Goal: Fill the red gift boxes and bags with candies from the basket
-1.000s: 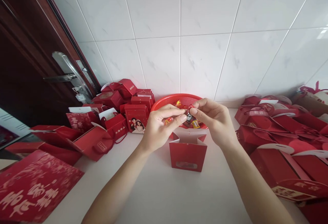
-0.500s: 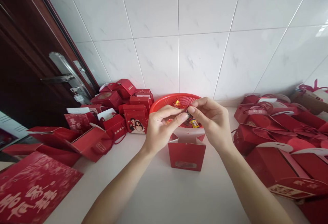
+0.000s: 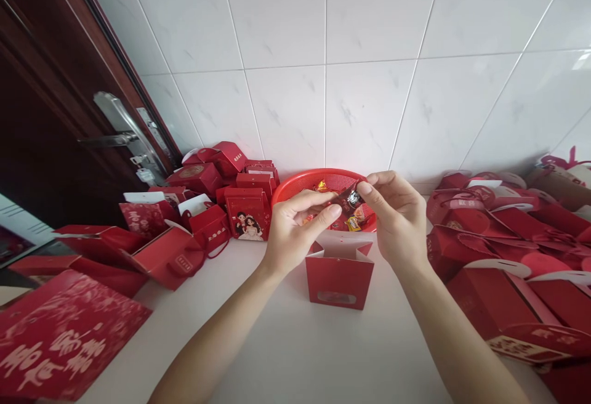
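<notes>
Between my two hands a dark red wrapped candy [image 3: 348, 199] is stretched out, shiny, with some pale print on it. My left hand [image 3: 295, 222] pinches its left end between thumb and fingers. The right end is pinched by my right hand [image 3: 397, 213]. Just below them a red paper gift box [image 3: 339, 281] stands upright on the white table, its top open and a small clear window low on its front. Behind the hands sits a red plastic basket [image 3: 295, 181] with colourful wrapped candies [image 3: 353, 224] in it, partly hidden by my fingers.
Several red gift boxes [image 3: 249, 213] crowd the left of the white table [image 3: 295, 355], one printed with a couple. A flat red bag [image 3: 69, 336] lies at front left. More red boxes [image 3: 503, 299] fill the right. A tiled wall [image 3: 360, 108] rises behind; a dark door [image 3: 60, 102] is at left.
My right hand has moved a little to the right, away from the left. The candy, mostly hidden by my fingers before, now shows stretched between them. The view has shifted slightly.
</notes>
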Motion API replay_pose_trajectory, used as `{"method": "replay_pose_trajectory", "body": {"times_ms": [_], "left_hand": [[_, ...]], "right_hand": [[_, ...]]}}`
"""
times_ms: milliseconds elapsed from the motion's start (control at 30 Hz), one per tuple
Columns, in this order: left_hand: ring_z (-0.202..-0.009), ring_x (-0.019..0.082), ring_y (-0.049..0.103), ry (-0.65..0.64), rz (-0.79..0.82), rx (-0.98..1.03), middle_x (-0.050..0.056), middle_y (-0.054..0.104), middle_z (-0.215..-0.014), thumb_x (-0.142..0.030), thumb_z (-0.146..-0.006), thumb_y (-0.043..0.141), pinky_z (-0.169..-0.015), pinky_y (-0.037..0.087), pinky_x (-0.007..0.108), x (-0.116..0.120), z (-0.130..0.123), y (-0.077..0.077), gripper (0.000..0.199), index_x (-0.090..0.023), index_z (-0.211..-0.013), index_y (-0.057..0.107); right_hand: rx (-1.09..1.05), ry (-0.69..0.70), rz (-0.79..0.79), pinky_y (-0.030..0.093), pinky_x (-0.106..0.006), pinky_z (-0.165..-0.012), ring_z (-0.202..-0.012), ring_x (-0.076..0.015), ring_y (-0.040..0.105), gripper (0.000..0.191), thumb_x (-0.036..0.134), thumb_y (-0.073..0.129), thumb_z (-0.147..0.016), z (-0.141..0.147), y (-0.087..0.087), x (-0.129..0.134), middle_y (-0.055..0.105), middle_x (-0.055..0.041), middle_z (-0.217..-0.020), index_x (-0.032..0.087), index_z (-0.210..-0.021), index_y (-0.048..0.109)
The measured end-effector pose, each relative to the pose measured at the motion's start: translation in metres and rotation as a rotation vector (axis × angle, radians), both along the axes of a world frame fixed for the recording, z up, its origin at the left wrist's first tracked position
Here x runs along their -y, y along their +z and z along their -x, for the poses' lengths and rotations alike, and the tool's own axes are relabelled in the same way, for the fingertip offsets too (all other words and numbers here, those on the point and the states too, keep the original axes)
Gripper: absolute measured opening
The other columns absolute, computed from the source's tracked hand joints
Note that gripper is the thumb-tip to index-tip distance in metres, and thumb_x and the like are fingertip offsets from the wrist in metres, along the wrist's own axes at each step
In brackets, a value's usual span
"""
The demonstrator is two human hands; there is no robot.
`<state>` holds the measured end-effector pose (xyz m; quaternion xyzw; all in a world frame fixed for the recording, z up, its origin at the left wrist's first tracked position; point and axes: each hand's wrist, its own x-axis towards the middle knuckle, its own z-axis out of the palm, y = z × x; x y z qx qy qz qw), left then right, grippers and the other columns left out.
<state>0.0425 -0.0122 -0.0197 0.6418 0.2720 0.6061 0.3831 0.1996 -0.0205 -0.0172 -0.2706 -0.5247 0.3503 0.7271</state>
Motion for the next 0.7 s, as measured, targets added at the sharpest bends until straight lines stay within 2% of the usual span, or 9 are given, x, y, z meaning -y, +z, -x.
{"method": "replay_pose_trajectory", "body": {"times_ms": [133, 333, 567, 700], "left_hand": [[-0.087, 0.018, 0.073, -0.034, -0.014, -0.019, 0.005, 0.079, -0.097, -0.026, -0.082, 0.08, -0.079, 0.061, 0.029, 0.0025, -0.0015, 0.0004, 0.021, -0.024, -0.102, 0.082], [-0.078, 0.016, 0.068, 0.077, -0.089, -0.01, 0.004, 0.076, -0.085, -0.027, -0.084, 0.078, -0.068, 0.057, 0.027, 0.0018, -0.0015, -0.0014, 0.013, -0.025, -0.095, 0.083], [-0.08, 0.016, 0.068, 0.058, -0.127, 0.096, 0.002, 0.076, -0.086, -0.024, -0.083, 0.078, -0.071, 0.057, 0.029, -0.0014, -0.0031, -0.0054, 0.011, -0.028, -0.092, 0.083], [-0.079, 0.015, 0.068, 0.064, -0.152, 0.063, 0.001, 0.075, -0.083, -0.023, -0.083, 0.078, -0.07, 0.056, 0.028, -0.001, -0.0004, -0.0026, 0.009, -0.027, -0.089, 0.083]], "right_hand": [[0.003, 0.002, -0.019, 0.049, -0.025, -0.063, -0.068, -0.0116, 0.057, 0.013, 0.029, 0.078, -0.085, 0.0009, 0.0014, 0.0012, 0.063, 0.0014, -0.076, 0.023, -0.081, 0.067], [-0.044, 0.096, 0.03, 0.049, -0.024, -0.065, -0.072, -0.0121, 0.057, 0.009, 0.027, 0.076, -0.086, 0.0046, 0.0008, 0.0033, 0.065, 0.0005, -0.079, 0.023, -0.083, 0.069], [-0.148, 0.206, 0.13, 0.049, -0.024, -0.066, -0.075, -0.0125, 0.059, 0.011, 0.029, 0.077, -0.084, 0.0066, -0.0006, 0.0024, 0.066, 0.0011, -0.082, 0.024, -0.082, 0.068], [-0.067, 0.183, 0.097, 0.05, -0.024, -0.067, -0.074, -0.0119, 0.058, 0.01, 0.029, 0.077, -0.085, 0.0033, 0.0006, 0.0031, 0.065, 0.0012, -0.08, 0.023, -0.082, 0.069]]}}
